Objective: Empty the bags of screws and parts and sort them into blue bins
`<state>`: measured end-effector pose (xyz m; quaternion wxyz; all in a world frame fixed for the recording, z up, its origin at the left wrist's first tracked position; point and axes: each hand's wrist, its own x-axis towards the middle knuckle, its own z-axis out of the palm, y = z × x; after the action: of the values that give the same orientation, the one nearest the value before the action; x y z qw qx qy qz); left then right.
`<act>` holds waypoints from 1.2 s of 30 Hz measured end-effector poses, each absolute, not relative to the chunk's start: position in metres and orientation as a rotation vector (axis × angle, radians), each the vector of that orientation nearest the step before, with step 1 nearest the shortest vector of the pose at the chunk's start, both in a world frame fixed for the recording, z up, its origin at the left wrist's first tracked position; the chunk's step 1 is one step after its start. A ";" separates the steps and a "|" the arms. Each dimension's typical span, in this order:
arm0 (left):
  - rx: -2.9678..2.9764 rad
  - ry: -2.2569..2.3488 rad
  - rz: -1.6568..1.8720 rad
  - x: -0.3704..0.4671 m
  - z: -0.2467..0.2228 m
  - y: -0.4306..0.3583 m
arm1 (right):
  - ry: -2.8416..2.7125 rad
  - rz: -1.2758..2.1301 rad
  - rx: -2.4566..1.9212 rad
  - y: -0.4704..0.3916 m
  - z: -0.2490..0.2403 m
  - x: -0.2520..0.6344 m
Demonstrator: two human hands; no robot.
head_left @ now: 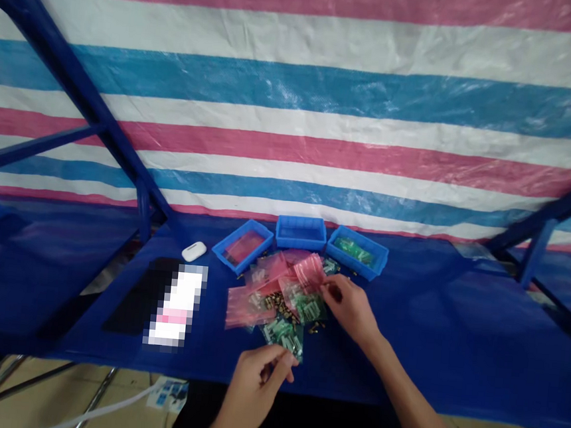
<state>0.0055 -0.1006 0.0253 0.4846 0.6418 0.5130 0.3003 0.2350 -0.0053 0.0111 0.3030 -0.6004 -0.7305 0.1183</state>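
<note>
1 pink bag [312, 268] sits pinched in right fingers [331, 282]; left fingers [279, 367] together, touching green-filled bag [282, 333].

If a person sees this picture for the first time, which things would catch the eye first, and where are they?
Probably the big sheet with pink, white and blue stripes, which fills the background. Next, the heap of pink bags and small green parts on the blue table, with the left hand at its near edge and the right hand at its right side. Three blue trays stand just behind the heap.
</note>
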 end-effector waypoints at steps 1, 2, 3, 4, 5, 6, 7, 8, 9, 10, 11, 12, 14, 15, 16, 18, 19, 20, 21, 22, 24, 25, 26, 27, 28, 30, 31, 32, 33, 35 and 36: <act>1.561 1.250 0.730 0.006 0.025 -0.101 | -1.976 0.335 -1.510 0.001 0.019 0.227; 1.560 1.253 0.731 0.006 0.026 -0.101 | -1.986 0.312 -1.478 0.011 0.027 0.221; 1.560 1.258 0.732 0.005 0.026 -0.102 | -1.969 0.261 -1.471 0.022 0.037 0.215; 1.561 1.265 0.735 0.005 0.027 -0.103 | -1.953 0.211 -1.473 0.034 0.046 0.210; 1.562 1.273 0.741 0.004 0.028 -0.104 | -1.918 0.154 -1.500 0.046 0.055 0.206; 1.561 1.284 0.748 0.002 0.028 -0.105 | -1.900 0.131 -1.527 0.056 0.063 0.204; 1.557 1.295 0.756 0.001 0.027 -0.106 | -1.870 0.121 -1.544 0.062 0.070 0.202; 1.551 1.308 0.763 -0.001 0.026 -0.108 | -1.840 0.119 -1.550 0.064 0.074 0.201; 1.544 1.317 0.766 -0.003 0.025 -0.109 | -1.808 0.121 -1.548 0.061 0.075 0.202; 1.537 1.323 0.765 -0.005 0.023 -0.109 | -1.775 0.123 -1.545 0.054 0.074 0.202; 1.531 1.328 0.760 -0.007 0.021 -0.109 | -1.740 0.125 -1.546 0.043 0.070 0.204; 1.526 1.330 0.751 -0.008 0.019 -0.109 | -1.713 0.138 -1.559 0.031 0.064 0.207; 1.523 1.330 0.737 -0.010 0.016 -0.107 | -1.689 0.195 -1.613 0.006 0.047 0.213; 1.525 1.328 0.734 -0.010 0.016 -0.105 | -1.674 0.223 -1.652 -0.004 0.037 0.217; 1.530 1.326 0.736 -0.009 0.016 -0.103 | -1.654 0.239 -1.698 -0.011 0.027 0.222; 1.550 1.319 0.746 -0.007 0.017 -0.099 | -1.638 0.232 -1.782 -0.016 0.009 0.229; 1.563 1.316 0.752 -0.006 0.019 -0.097 | -1.663 0.221 -1.798 -0.015 0.002 0.232; 1.575 1.314 0.760 -0.005 0.020 -0.095 | -1.706 0.202 -1.796 -0.011 -0.003 0.233; 1.586 1.313 0.768 -0.004 0.020 -0.094 | -1.759 0.176 -1.783 -0.007 -0.007 0.233; 1.591 1.314 0.777 -0.002 0.020 -0.094 | -1.809 0.142 -1.769 -0.002 -0.009 0.231; 1.582 1.310 0.794 -0.001 0.017 -0.096 | -1.875 0.068 -1.766 0.007 -0.011 0.224; 1.569 1.307 0.800 0.000 0.015 -0.098 | -1.884 0.040 -1.782 0.010 -0.011 0.220; 1.550 1.305 0.806 0.001 0.011 -0.100 | -1.882 0.024 -1.801 0.012 -0.010 0.216; 1.531 1.306 0.813 0.002 0.007 -0.103 | -1.870 0.021 -1.817 0.014 -0.009 0.212; 1.513 1.312 0.823 0.002 0.003 -0.106 | -1.850 0.025 -1.826 0.016 -0.008 0.209; 1.504 1.335 0.853 0.004 -0.005 -0.110 | -1.787 0.047 -1.825 0.017 -0.006 0.207; 1.513 1.345 0.867 0.004 -0.008 -0.112 | -1.753 0.073 -1.816 0.017 -0.004 0.207; 1.528 1.349 0.878 0.005 -0.010 -0.113 | -1.719 0.118 -1.799 0.016 -0.002 0.208; 1.545 1.349 0.885 0.005 -0.012 -0.113 | -1.683 0.178 -1.780 0.016 0.001 0.210; 1.561 1.342 0.883 0.005 -0.013 -0.112 | -1.588 0.305 -1.743 0.014 0.006 0.215; 1.558 1.336 0.877 0.004 -0.012 -0.112 | -1.525 0.351 -1.722 0.013 0.009 0.218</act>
<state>0.0042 -0.1116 -0.0121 0.4394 0.6272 0.5377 0.3528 0.2180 0.0126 0.0091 0.3963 -0.6794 -0.6018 0.1385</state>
